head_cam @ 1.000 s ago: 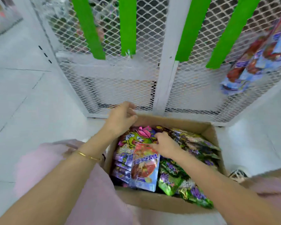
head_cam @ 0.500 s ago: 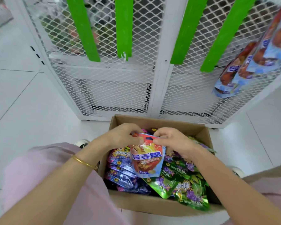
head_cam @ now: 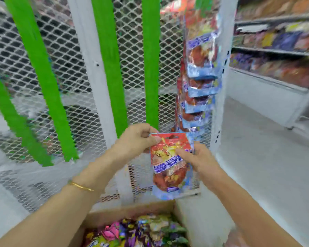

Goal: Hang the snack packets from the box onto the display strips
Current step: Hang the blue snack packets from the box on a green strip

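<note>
A red and blue snack packet [head_cam: 169,168] hangs upright in the air in front of the white mesh rack [head_cam: 75,82]. My left hand [head_cam: 137,139] pinches its top left corner. My right hand [head_cam: 200,157] holds its right side, thumb across the front. Just above and right, several matching packets [head_cam: 200,72] hang in a column on a display strip. Bare green strips [head_cam: 151,61] hang to the left of that column. The cardboard box [head_cam: 132,213] sits at the bottom of the view, with many colourful packets [head_cam: 137,232] inside. The image is blurred by motion.
A white upright post [head_cam: 221,72] stands just right of the hanging packets. Shop shelves [head_cam: 275,50] full of goods run along the far right over a pale floor [head_cam: 266,166]. More green strips [head_cam: 39,77] hang at the left.
Both hands lifted the red and blue packet out of the box and up toward the strips. The view swung up and to the right, so the box dropped to the bottom edge.
</note>
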Tool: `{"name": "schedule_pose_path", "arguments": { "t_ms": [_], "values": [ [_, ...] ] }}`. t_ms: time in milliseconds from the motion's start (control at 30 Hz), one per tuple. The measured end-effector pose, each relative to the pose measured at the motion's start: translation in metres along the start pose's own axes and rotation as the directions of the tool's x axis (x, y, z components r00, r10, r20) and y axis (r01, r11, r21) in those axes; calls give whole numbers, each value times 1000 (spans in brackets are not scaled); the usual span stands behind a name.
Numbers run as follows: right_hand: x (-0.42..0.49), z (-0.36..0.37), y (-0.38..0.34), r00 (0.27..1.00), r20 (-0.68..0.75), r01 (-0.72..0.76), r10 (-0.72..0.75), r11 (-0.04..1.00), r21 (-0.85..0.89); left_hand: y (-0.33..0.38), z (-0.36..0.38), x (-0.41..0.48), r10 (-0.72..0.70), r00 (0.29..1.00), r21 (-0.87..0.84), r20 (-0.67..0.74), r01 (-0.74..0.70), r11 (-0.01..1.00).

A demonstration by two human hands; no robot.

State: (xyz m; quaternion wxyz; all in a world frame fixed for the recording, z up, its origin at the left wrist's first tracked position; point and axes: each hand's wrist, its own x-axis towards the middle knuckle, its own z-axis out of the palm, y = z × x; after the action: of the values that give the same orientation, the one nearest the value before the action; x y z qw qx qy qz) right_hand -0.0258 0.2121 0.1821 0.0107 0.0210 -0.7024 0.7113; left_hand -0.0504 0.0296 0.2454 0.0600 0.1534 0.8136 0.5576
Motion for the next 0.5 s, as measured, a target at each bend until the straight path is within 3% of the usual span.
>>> {"name": "schedule_pose_path", "arguments": {
  "t_ms": [67, 133, 233, 333, 500],
  "values": [
    [12, -30, -42, 990, -78, 119, -118, 993, 9, 47, 8, 28, 76, 997, 26, -8, -76, 997],
    [21, -58, -81, 970, -118, 217, -212, 976, 33, 90, 10, 60, 211, 972, 104, -102, -200, 974],
    [35, -91, -125, 936, -172, 315, -307, 949, 22, 147, 1, 106, 406, 849, 258, -338, -332, 907],
    [52, -115, -159, 923, -197, 345, -331, 938, 38, 189, -4, 142, 479, 751, 374, -454, -326, 868],
    [75, -121, -187, 927, -205, 333, -313, 940, 72, 202, -7, 174, 441, 731, 437, -521, -215, 873]
  ]
}}
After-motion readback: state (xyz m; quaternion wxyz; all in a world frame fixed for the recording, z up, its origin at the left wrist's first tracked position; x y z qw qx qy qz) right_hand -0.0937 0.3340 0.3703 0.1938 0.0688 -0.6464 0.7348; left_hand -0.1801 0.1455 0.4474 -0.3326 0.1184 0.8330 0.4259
